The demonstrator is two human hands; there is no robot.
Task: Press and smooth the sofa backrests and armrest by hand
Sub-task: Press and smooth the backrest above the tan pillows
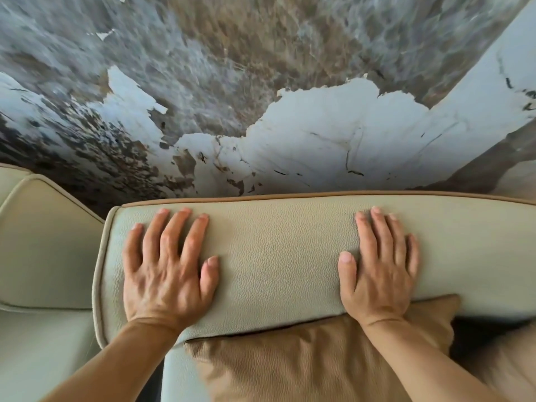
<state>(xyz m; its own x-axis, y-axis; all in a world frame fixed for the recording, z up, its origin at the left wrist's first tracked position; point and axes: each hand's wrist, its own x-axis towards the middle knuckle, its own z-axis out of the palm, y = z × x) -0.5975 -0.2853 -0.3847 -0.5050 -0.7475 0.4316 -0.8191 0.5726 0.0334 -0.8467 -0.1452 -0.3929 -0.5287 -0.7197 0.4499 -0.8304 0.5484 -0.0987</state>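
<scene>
A cream, pebbled-leather sofa backrest [278, 256] with tan piping runs across the middle of the view. My left hand [166, 271] lies flat on its left end, palm down, fingers spread and pointing toward the wall. My right hand [378, 271] lies flat on its right part, fingers close together, holding nothing. A second cream backrest [43, 242] stands to the left, separated by a gap. No armrest shows.
A tan leather throw pillow [304, 364] leans against the backrest below my right wrist. Behind the sofa rises a marble-patterned wall [261, 97] in grey, brown and white. Cream seat cushion [37, 349] shows at lower left.
</scene>
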